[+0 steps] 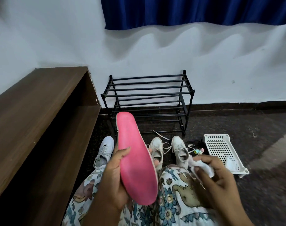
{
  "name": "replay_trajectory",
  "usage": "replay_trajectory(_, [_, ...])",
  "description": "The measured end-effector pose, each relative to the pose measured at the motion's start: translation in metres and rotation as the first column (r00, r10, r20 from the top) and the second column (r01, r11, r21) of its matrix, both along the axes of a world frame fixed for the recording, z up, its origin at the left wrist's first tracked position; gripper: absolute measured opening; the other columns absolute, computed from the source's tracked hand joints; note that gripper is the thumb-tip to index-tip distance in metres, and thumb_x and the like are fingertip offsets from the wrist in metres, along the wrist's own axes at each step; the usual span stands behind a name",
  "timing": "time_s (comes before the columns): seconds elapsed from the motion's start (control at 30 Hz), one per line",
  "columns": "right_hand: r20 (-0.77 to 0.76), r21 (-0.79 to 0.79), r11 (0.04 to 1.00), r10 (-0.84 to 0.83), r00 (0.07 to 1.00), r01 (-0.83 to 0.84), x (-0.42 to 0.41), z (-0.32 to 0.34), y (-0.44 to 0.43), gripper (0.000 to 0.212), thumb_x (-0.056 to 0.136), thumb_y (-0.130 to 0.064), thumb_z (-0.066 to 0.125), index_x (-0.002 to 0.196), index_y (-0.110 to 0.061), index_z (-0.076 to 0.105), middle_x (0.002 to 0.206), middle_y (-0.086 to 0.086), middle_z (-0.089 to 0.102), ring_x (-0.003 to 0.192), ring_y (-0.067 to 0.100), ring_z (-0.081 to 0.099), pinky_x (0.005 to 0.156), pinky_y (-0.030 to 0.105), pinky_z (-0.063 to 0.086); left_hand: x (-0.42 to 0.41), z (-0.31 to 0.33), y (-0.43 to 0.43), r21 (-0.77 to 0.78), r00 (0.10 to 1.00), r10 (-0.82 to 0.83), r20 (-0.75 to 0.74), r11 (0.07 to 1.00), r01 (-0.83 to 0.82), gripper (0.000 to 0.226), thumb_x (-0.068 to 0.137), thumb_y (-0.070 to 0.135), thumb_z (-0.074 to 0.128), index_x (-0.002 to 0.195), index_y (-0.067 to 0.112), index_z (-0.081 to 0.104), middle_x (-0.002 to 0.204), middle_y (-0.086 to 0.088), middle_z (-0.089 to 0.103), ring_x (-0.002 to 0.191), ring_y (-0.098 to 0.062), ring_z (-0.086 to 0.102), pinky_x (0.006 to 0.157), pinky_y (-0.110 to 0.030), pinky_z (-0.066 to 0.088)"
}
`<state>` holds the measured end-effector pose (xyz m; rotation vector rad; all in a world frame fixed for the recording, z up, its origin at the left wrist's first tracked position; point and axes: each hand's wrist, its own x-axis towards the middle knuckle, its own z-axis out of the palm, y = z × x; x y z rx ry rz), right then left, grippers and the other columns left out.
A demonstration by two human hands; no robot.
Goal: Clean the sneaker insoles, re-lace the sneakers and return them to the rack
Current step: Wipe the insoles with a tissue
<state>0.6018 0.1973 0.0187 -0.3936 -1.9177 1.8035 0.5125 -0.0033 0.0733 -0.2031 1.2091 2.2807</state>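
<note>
Currently left hand (116, 173) is gripping the pink insole (135, 160) near its heel, thumb lying across the pink face, toe end pointing up toward the rack (147, 101). Right hand (215, 178) is pinching a white cloth (202, 167) in curled fingers, just right of the insole and apart from it. Insole is hiding part of the middle sneaker (157, 150); left sneaker (104, 150) and right sneaker (179, 150) are standing on the floor beside it. Right hand is showing blurred. Small coloured items (198, 151) by the tray (220, 149) are reading too small to identify.
</note>
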Motion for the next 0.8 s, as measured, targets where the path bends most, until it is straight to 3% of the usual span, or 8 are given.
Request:
replay_trajectory(0.1, [0.149,-0.276,0.951,-0.103,0.984,0.141,-0.006,-0.031,0.038,0.021,0.088,0.006,0.054,0.087,-0.010,0.067,0.081,0.007,0.069,0.063,0.011,0.061,0.055,0.018,0.052,-0.016,0.010,-0.004,-0.121,0.998,-0.031,-0.059,0.992,0.023,0.029,0.089,0.012,0.048,0.118,0.015,0.054,0.085,-0.022,0.071,0.068,-0.037,0.069,0.054,-0.043,0.057])
replay_trajectory(0.23, [0.319,-0.306,0.919,-0.146,0.936,0.248,-0.017,-0.096,0.073,0.019,0.091,0.000,0.054,0.088,-0.008,0.070,0.087,0.015,0.069,0.073,0.016,0.062,0.065,0.025,0.051,-0.064,0.011,0.003,-0.287,0.988,-0.088,-0.124,0.957,0.050,0.027,0.090,0.006,0.046,0.102,0.025,0.060,0.071,-0.008,0.073,0.054,-0.021,0.068,0.044,-0.030,0.054])
replay_trajectory(0.37, [0.515,-0.321,0.876,-0.157,0.843,0.359,-0.033,-0.175,0.095,0.020,0.096,-0.008,0.049,0.096,0.002,0.067,0.103,0.024,0.063,0.086,0.032,0.062,0.068,0.033,0.052,-0.132,-0.017,0.021,-0.420,0.969,-0.217,-0.117,0.895,0.150,0.030,0.088,0.003,0.046,0.108,0.020,0.060,0.087,-0.008,0.068,0.055,-0.014,0.065,0.049,-0.022,0.054])
replay_trajectory(0.4, [0.555,-0.298,0.881,-0.153,0.818,0.367,-0.038,-0.193,0.099,0.022,0.096,-0.008,0.048,0.095,0.003,0.067,0.102,0.023,0.062,0.087,0.030,0.062,0.067,0.030,0.052,-0.150,-0.031,0.027,-0.453,0.965,-0.237,-0.110,0.876,0.163,0.028,0.088,0.003,0.047,0.109,0.018,0.058,0.087,-0.006,0.065,0.054,-0.011,0.064,0.047,-0.019,0.052])
replay_trajectory(0.53, [0.642,-0.237,0.917,-0.098,0.760,0.319,-0.064,-0.254,0.111,0.026,0.093,0.008,0.047,0.080,-0.001,0.067,0.077,0.010,0.061,0.055,0.006,0.059,0.046,0.011,0.044,-0.201,-0.093,0.052,-0.513,0.949,-0.307,-0.071,0.827,0.229,0.026,0.081,0.004,0.056,0.104,0.017,0.054,0.082,-0.003,0.065,0.055,-0.009,0.063,0.049,-0.018,0.051])
replay_trajectory(0.67, [0.703,-0.217,0.921,-0.083,0.706,0.324,-0.088,-0.304,0.119,0.019,0.088,0.009,0.056,0.082,-0.007,0.064,0.074,0.009,0.062,0.059,0.010,0.059,0.050,0.014,0.048,-0.228,-0.168,0.071,-0.523,0.919,-0.392,-0.024,0.789,0.323,0.047,0.057,0.018,0.084,0.097,0.019,0.060,0.080,-0.002,0.069,0.060,-0.011,0.066,0.054,-0.022,0.054])
replay_trajectory(0.73, [0.711,-0.194,0.887,-0.167,0.683,0.419,-0.100,-0.326,0.133,0.021,0.084,0.011,0.059,0.082,-0.010,0.058,0.077,0.010,0.060,0.063,0.013,0.057,0.051,0.013,0.049,-0.234,-0.206,0.076,-0.503,0.898,-0.439,0.030,0.770,0.394,0.073,0.032,0.037,0.094,0.098,0.023,0.065,0.083,-0.001,0.072,0.066,-0.012,0.068,0.057,-0.023,0.056])
replay_trajectory(0.8, [0.720,-0.114,0.837,-0.302,0.625,0.535,-0.110,-0.341,0.157,0.022,0.082,0.010,0.062,0.083,-0.011,0.054,0.078,0.010,0.059,0.065,0.014,0.058,0.050,0.009,0.046,-0.234,-0.239,0.079,-0.457,0.874,-0.478,0.089,0.760,0.462,0.088,0.025,0.040,0.095,0.106,0.022,0.065,0.089,0.000,0.072,0.072,-0.012,0.069,0.060,-0.023,0.056])
